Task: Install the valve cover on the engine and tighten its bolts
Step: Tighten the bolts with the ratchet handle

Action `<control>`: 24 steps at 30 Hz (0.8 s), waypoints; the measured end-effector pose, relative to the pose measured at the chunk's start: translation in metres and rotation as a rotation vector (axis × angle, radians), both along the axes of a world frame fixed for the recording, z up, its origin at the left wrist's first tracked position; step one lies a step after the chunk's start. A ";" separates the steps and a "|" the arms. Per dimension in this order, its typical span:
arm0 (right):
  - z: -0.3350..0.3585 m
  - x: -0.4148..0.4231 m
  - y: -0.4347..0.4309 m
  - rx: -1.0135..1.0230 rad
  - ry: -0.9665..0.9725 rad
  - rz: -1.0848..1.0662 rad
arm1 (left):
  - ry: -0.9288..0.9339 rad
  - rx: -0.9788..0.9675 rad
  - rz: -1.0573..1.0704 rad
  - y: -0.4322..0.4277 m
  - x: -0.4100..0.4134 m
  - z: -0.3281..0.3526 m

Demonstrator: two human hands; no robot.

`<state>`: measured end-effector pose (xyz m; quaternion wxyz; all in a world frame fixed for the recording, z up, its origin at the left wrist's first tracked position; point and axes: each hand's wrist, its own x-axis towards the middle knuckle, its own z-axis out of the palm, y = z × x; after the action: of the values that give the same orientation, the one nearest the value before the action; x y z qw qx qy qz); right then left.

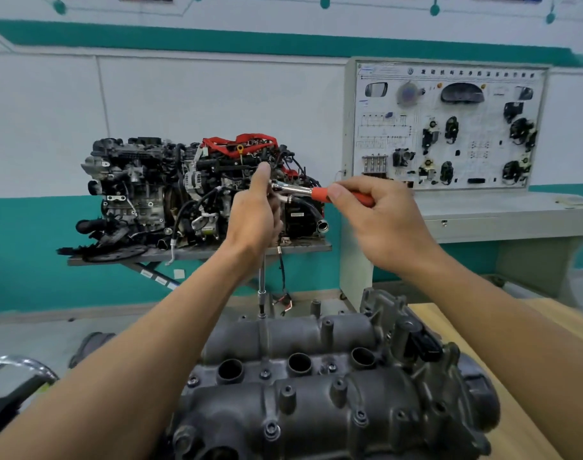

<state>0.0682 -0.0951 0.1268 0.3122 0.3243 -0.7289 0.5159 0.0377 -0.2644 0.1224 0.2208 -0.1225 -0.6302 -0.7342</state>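
Note:
The grey cast valve cover (316,386) lies on the engine at the bottom centre, with three round plug holes and several bolts (272,428) along its edges. A ratchet (296,189) with an orange handle is held high above it. From the ratchet a long extension bar (262,287) runs straight down to a bolt at the cover's far edge. My left hand (255,214) grips the ratchet head and the top of the bar. My right hand (379,220) holds the orange handle out to the right.
A wooden table (516,376) carries the engine on the right. Behind stand a display engine (184,190) on a grey stand and a white training panel (449,127) on a cabinet. A chrome rail (21,365) shows at the lower left.

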 end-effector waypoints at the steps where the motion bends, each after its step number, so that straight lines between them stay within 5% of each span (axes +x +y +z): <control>1: 0.004 -0.004 -0.003 0.002 -0.060 -0.017 | -0.049 -0.002 0.024 0.000 -0.004 0.002; 4: 0.013 -0.010 -0.003 -0.006 -0.157 -0.053 | -0.102 -0.026 0.058 0.001 -0.009 0.005; 9: 0.012 -0.002 0.017 -0.129 -0.021 0.008 | 0.104 -0.051 -0.034 0.010 0.000 0.023; 12: 0.015 -0.001 0.033 -0.259 -0.012 -0.023 | 0.065 -0.006 -0.119 0.035 0.001 0.025; 24: 0.011 0.001 0.052 -0.175 -0.005 -0.089 | 0.026 0.046 -0.141 0.062 -0.013 0.008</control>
<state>0.0692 -0.0431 0.1373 0.3601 0.2618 -0.6955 0.5640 0.0245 -0.2026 0.1300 0.1794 -0.1708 -0.6001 -0.7606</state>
